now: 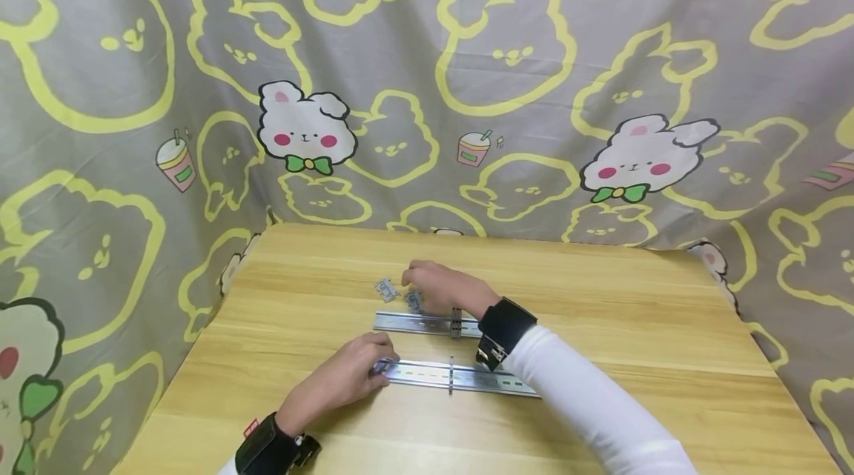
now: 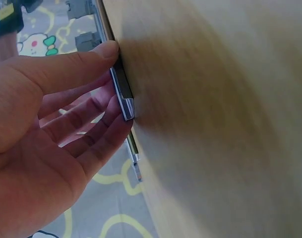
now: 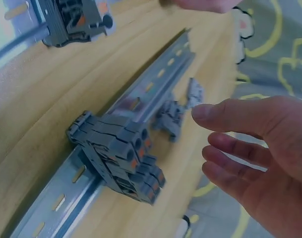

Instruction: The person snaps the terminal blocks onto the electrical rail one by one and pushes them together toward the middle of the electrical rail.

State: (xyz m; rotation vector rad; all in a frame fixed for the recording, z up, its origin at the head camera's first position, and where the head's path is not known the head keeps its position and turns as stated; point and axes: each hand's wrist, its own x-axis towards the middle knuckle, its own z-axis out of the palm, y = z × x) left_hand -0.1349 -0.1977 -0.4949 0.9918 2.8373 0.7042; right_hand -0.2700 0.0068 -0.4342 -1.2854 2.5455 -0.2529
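My left hand (image 1: pixel 347 375) holds the left end of the near metal DIN rail (image 1: pixel 420 373), with thumb and fingers on its edges in the left wrist view. A thin grey terminal block (image 1: pixel 451 375) sits across that rail. Behind it lies the far DIN rail (image 1: pixel 400 321), carrying several grey terminal blocks (image 3: pixel 116 144) pressed side by side. Over the loose terminal blocks beyond the far rail hovers my right hand (image 1: pixel 443 286). Its fingers are loosely bent, with nothing between them in the right wrist view. One loose block (image 1: pixel 414 302) lies close to the hand; another (image 1: pixel 386 290) is farther left.
The rails and blocks lie on a wooden table (image 1: pixel 320 267). A grey curtain (image 1: pixel 400 193) with cartoon prints hangs behind the table and along its sides. My right forearm crosses over the right part of both rails.
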